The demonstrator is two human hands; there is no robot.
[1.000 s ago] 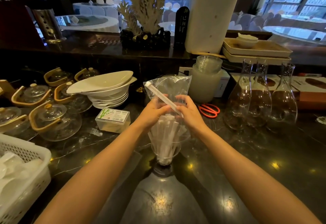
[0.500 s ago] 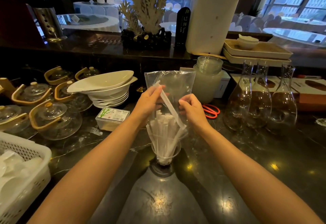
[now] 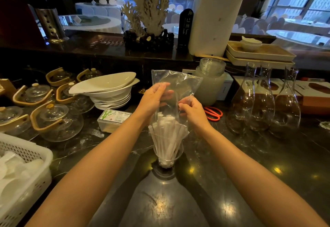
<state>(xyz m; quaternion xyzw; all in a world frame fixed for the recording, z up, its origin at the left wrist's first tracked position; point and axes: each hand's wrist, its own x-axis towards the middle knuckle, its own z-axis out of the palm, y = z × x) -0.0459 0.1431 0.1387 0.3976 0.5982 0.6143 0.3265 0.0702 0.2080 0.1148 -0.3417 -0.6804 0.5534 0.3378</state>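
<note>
A clear glass cup [image 3: 167, 157] stands on the dark marble counter [image 3: 250, 173], packed with several white paper-wrapped sticks [image 3: 167, 130]. An upturned clear plastic bag [image 3: 175, 82] covers the tops of the sticks and rises above them. My left hand [image 3: 153, 98] grips the bag's left side, fingers curled against the film. My right hand [image 3: 192, 110] pinches the bag's right side a little lower. Both hands are above the cup's rim.
Glass teapots with wooden handles [image 3: 53, 117] and stacked white dishes [image 3: 107, 91] crowd the left. A small box [image 3: 114, 119] lies by the dishes, a white basket [image 3: 23, 173] at near left. Red scissors [image 3: 213, 113] and three glass carafes [image 3: 262, 101] stand right.
The bag has been lifted higher off the sticks. The single wrapped stick held slantwise between my hands earlier has dropped in among the others. Both hands have risen slightly.
</note>
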